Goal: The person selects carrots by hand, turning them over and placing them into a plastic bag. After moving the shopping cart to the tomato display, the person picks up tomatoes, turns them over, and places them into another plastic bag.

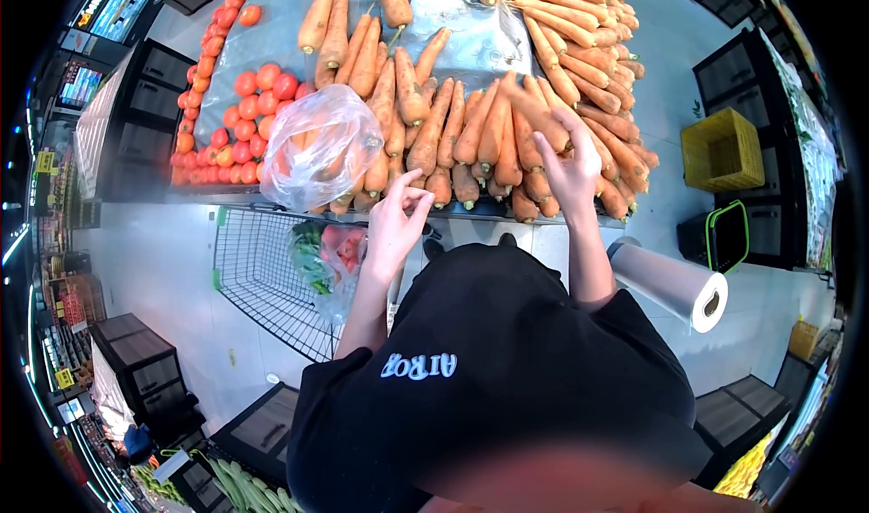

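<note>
My right hand (572,165) is over the carrot pile, its thumb and fingers around a carrot (536,108) that is blurred by motion. Lower and to the left, my left hand (398,222) hovers at the front edge of the display with its fingers curled together. Nothing shows between those fingertips. Just left of that hand, a clear plastic bag (324,142) with orange shapes inside rests on the produce. Many loose carrots (439,128) lie in rows beneath and beyond both hands.
Tomatoes (249,115) are heaped left of the bag. Below the display stands a wire shopping cart (262,260) holding bagged vegetables (330,255). A roll of plastic bags (670,282) sticks out near my right arm. To the right are a yellow basket (722,151) and a black basket (715,239).
</note>
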### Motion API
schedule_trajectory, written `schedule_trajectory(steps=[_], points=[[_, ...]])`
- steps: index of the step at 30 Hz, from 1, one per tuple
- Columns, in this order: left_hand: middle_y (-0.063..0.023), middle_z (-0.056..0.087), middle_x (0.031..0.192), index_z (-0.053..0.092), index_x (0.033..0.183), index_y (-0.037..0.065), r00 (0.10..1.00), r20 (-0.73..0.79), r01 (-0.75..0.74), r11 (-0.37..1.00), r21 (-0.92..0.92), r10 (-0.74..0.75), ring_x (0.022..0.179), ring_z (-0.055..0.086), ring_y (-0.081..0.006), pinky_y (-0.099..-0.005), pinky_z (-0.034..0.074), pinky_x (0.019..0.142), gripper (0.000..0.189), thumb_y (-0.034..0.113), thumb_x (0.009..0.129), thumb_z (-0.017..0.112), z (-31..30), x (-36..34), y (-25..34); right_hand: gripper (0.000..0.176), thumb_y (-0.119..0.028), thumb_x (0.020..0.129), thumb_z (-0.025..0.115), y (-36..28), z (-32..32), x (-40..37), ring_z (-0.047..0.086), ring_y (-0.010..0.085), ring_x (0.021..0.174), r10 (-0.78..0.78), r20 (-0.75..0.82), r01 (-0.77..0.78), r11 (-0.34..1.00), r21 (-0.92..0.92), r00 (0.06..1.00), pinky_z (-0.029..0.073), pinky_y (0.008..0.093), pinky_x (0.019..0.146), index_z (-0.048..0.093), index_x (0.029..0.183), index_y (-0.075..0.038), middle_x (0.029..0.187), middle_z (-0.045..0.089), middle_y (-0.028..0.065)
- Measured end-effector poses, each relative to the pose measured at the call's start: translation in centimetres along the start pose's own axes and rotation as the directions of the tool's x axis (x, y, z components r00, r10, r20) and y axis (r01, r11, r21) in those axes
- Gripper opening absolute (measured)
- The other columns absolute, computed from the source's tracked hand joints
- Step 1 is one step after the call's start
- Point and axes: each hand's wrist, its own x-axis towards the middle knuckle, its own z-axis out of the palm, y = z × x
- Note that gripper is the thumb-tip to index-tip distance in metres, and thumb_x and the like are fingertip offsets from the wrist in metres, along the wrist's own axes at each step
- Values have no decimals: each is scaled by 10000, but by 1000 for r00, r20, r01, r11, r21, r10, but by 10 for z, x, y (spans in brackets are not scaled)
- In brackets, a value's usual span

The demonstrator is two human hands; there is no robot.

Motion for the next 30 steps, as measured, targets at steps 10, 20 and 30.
schedule_trajectory(steps=[10,20,30], points=[[-133,758,963,735,1112,51,970,-230,-32,980,197,78,885,744,-239,-343,566,797,212,166,936,709,-54,30,5,497,-312,920,698,52,55,-60,483,251,1401,-127,339,273,861,-429,932,105,538,1234,600,1380,-152,1527,498,92],[-182,742,969,769,1034,99,927,-375,290,583,759,27,906,714,-362,-475,552,830,284,325,952,617,-155,107,-90,511,-273,916,706,51,53,-60,491,242,1394,-136,326,269,873,-407,935,134,520,1233,586,1395,-140,1516,504,108],[-92,763,863,775,919,81,898,-276,433,589,682,-341,845,738,-260,-406,575,786,363,421,793,804,-168,91,-77,508,-260,911,710,49,53,-60,498,245,1388,-135,327,271,868,-416,935,153,529,1229,588,1389,-140,1508,511,112]])
